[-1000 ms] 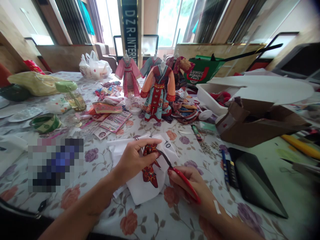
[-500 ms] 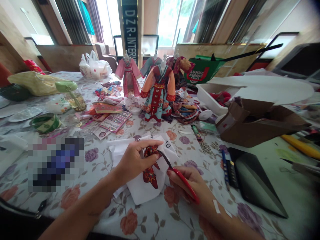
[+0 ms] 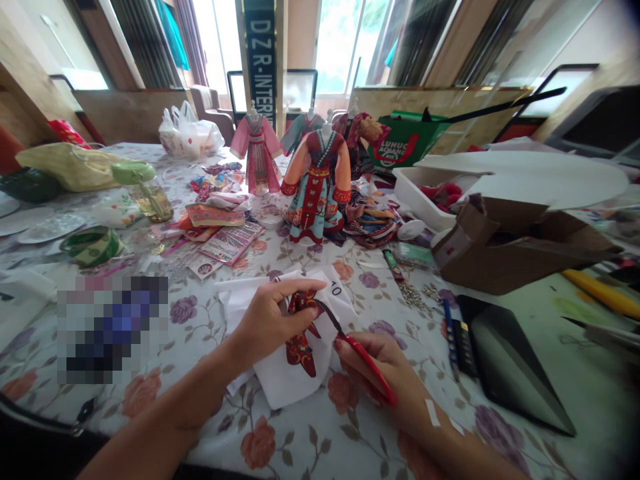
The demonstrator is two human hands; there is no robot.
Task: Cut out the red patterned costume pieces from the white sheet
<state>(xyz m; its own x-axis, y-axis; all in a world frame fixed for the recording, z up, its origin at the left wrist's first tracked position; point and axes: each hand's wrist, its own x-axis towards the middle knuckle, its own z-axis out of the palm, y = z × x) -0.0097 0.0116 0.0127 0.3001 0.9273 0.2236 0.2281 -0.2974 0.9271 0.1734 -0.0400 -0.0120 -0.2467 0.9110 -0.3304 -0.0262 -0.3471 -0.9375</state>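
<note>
In the head view, my left hand (image 3: 273, 317) pinches a piece of white cloth (image 3: 280, 387) printed with a dark red and gold pattern (image 3: 303, 353). Its fingers and thumb lie over the upper part of that print. My right hand (image 3: 380, 363) is closed round the red handles of a pair of scissors (image 3: 367, 363). The dark blades reach up and left to the edge of the print beside my left fingertips. A black "10" is printed on the cloth near the blades. How far apart the blades are, I cannot make out.
Small dress forms in robes, such as an orange and blue robe (image 3: 317, 187), stand beyond my hands. At the right are a cardboard box (image 3: 515, 247), a white foam box (image 3: 420, 197) and a black tablet (image 3: 510, 367). A green tape roll (image 3: 93, 245) lies left.
The red scissor handles have shifted very slightly left with my right hand. My left hand and the cloth look the same.
</note>
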